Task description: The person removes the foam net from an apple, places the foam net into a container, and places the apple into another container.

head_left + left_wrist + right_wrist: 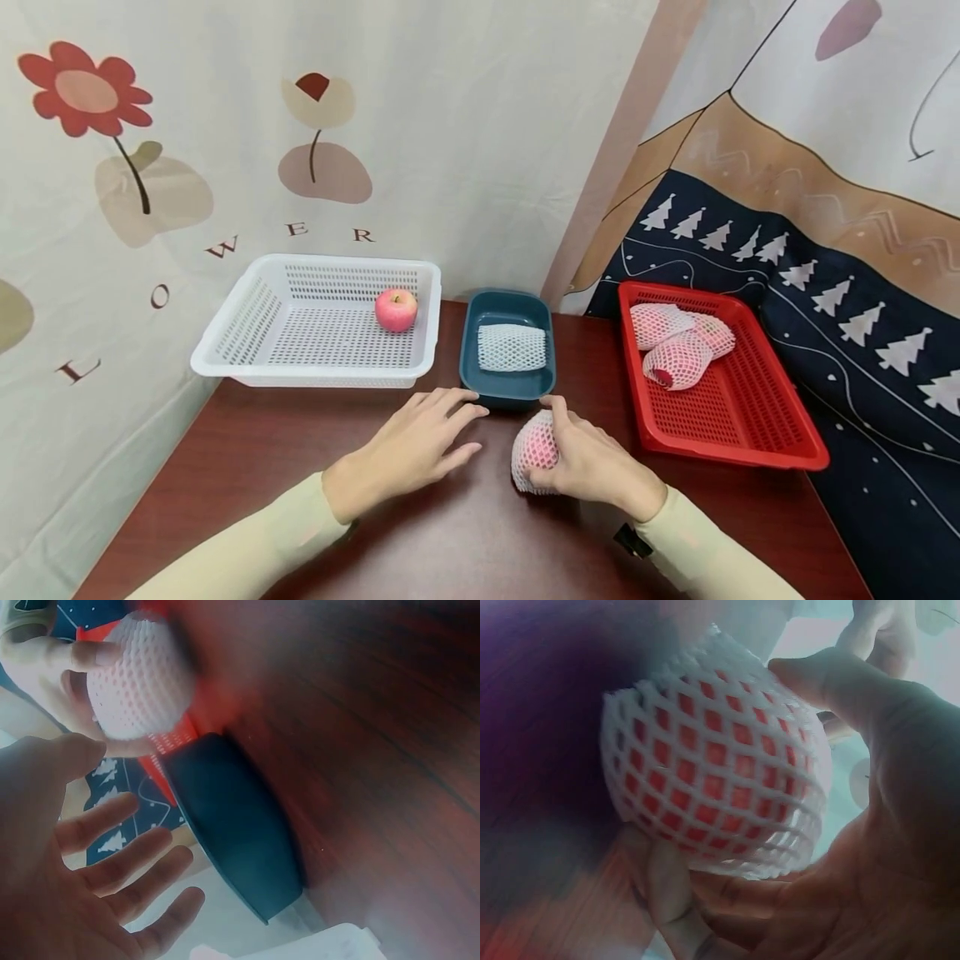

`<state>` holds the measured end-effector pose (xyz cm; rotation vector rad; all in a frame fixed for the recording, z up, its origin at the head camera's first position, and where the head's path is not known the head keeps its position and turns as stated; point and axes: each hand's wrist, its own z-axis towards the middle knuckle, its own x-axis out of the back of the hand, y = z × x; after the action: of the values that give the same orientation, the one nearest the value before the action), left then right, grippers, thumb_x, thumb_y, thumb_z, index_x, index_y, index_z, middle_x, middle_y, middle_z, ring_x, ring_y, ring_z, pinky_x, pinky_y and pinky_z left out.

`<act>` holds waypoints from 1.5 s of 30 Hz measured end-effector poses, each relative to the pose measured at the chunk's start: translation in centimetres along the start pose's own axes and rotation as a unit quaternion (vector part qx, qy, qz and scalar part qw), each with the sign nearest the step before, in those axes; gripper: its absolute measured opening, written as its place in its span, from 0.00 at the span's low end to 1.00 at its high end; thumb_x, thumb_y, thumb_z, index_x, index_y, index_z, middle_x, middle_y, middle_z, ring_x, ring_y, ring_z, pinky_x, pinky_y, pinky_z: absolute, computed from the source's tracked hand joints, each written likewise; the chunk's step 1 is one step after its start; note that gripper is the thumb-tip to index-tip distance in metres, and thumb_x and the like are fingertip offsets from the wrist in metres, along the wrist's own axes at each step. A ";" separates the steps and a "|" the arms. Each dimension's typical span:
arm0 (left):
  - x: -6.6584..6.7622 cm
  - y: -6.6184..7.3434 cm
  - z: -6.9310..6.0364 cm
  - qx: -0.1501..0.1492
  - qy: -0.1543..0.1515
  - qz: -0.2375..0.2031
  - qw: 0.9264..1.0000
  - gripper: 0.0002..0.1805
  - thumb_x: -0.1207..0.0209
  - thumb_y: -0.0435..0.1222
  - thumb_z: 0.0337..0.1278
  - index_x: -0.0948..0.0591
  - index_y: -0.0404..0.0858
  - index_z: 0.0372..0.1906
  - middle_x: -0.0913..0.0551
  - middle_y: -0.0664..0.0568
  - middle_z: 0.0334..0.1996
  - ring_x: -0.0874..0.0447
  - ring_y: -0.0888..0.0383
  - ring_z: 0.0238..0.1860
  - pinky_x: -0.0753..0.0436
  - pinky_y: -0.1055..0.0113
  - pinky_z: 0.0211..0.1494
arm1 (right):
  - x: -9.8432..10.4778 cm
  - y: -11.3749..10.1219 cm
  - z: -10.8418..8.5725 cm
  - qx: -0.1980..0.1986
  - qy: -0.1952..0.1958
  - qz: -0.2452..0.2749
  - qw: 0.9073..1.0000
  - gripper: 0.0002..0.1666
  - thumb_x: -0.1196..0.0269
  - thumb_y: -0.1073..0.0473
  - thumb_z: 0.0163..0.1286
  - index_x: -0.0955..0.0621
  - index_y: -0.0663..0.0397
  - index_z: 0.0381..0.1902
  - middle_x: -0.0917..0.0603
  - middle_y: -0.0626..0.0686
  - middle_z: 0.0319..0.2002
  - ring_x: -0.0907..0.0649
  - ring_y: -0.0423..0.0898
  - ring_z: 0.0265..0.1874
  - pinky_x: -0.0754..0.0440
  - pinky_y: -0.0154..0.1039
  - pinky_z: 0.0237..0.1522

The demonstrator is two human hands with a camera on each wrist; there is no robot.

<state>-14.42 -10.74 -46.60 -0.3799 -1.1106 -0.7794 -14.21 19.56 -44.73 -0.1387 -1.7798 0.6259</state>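
In front of the blue bin (510, 305), on the side toward the person and a little right of its middle, a net-wrapped fruit (537, 457) is held at the brown surface (487, 554). It is grasped by the right hand (596, 463), with the fingers curled around its right and underside; the left hand (412, 440) is left free, its fingers spread and loosely extended, with nothing in them. Those fingertips are held close to the bin's near left corner (whether the rim is touched cannot be told).

The relation that matters most is the short one between fruit and bin: the fruit is placed just short of the bin's near edge, with the right hand on it and the left hand set apart from it to the left, both palms turned roughly inward. No clear long axis is shown by the rounded fruit, whereas the bin is set with its long side running away from the person. Inside the bin, a white foam net (512, 347) is laid crosswise.

To the bin's left, a bare apple (396, 310) is contained in the white basket (315, 372); to its right, several wrapped fruits (677, 360) are grouped at the far end of the red basket (738, 454).
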 end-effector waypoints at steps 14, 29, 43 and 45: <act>-0.2 0.0 -0.3 0.001 0.001 -0.004 1.000 0.26 0.23 0.50 0.75 0.12 0.45 0.70 0.12 0.47 0.68 0.10 0.47 0.66 0.10 0.47 0.63 | -1.0 0.0 -0.8 -0.006 0.019 -0.001 1.000 0.65 0.09 0.32 0.55 0.28 0.50 0.81 0.12 0.59 0.61 0.10 0.53 0.53 0.04 0.59 0.53; -0.3 0.0 -0.3 -0.004 0.000 -0.009 1.000 0.26 0.24 0.50 0.76 0.13 0.45 0.71 0.12 0.48 0.68 0.10 0.47 0.67 0.09 0.47 0.63 | -2.4 0.5 -0.4 0.009 0.056 0.070 0.996 0.55 0.10 0.47 0.52 0.24 0.58 0.72 0.10 0.53 0.54 0.11 0.41 0.47 0.07 0.42 0.52; 1.1 -0.4 0.5 0.024 0.020 -0.097 0.995 0.23 0.26 0.48 0.79 0.12 0.48 0.71 0.11 0.53 0.68 0.11 0.53 0.70 0.09 0.51 0.65 | -1.2 0.5 -0.7 0.148 0.063 0.090 0.983 0.51 0.14 0.50 0.54 0.23 0.44 0.74 0.13 0.43 0.62 0.12 0.38 0.54 0.07 0.36 0.55; 1.4 -0.4 0.8 0.016 0.040 -0.125 0.991 0.21 0.26 0.45 0.79 0.11 0.47 0.68 0.10 0.53 0.66 0.10 0.55 0.70 0.08 0.52 0.68 | -1.0 0.2 -0.8 0.163 0.066 0.088 0.980 0.52 0.14 0.51 0.53 0.23 0.42 0.75 0.14 0.41 0.63 0.12 0.37 0.55 0.08 0.37 0.57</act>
<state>-14.90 -10.98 -45.05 -0.1821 -1.1073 -0.9876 -13.25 19.62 -45.60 -0.1107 -1.5248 1.0055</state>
